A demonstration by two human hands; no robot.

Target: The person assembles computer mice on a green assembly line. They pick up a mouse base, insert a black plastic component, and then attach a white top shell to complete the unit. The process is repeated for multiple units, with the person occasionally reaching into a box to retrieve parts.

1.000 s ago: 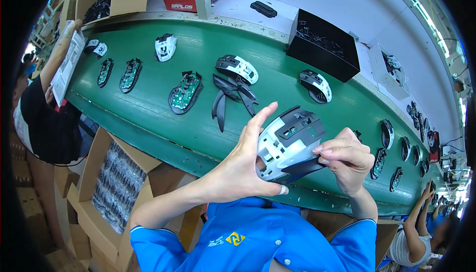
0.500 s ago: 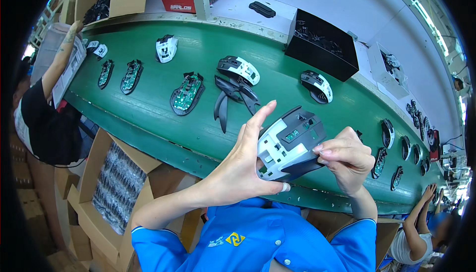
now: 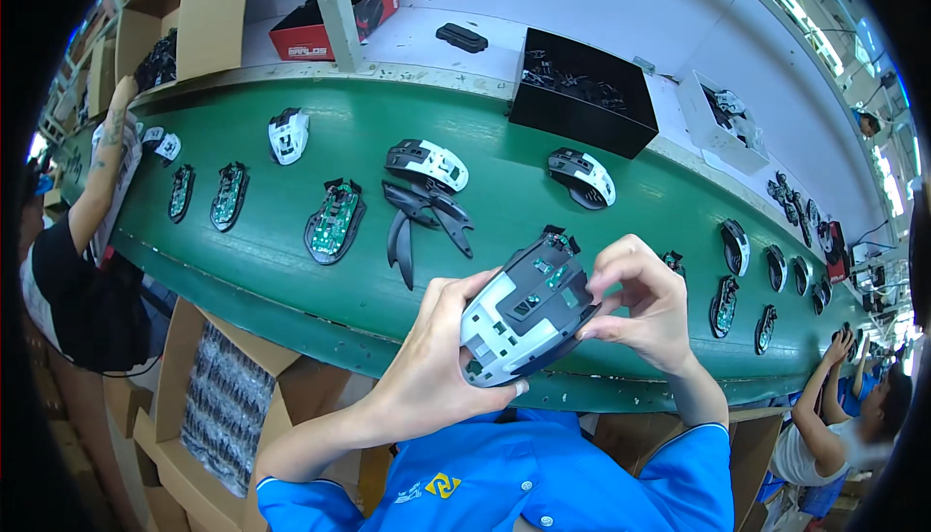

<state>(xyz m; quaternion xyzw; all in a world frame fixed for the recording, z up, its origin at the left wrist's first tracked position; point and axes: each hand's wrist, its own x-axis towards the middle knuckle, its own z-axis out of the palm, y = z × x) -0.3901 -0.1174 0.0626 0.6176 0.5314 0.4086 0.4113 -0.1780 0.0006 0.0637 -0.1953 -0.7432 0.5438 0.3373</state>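
My left hand [image 3: 427,357] is wrapped round a half-built computer mouse [image 3: 495,328] with a white and black shell; green circuit board shows through its openings. With curled fingers, my right hand [image 3: 640,304] grips the dark side edge of the same mouse, the thumb against that edge. Just beyond on the green belt lie loose black side panels [image 3: 412,226] beside a white and black mouse shell [image 3: 432,163]. A black mouse base with a green circuit board [image 3: 335,225] rests further left.
More mouse shells [image 3: 582,178] and circuit-board bases [image 3: 229,197] are spread along the green belt [image 3: 485,110]. A black box of small dark parts [image 3: 582,96] stands at its far edge. Co-workers sit at left [image 3: 87,280] and right [image 3: 824,425]. An open carton [image 3: 165,435] is below left.
The held mouse has shifted left and slightly down in view, turning a little more upright. My right hand's fingers have spread somewhat along its edge. The whole view has also shifted.
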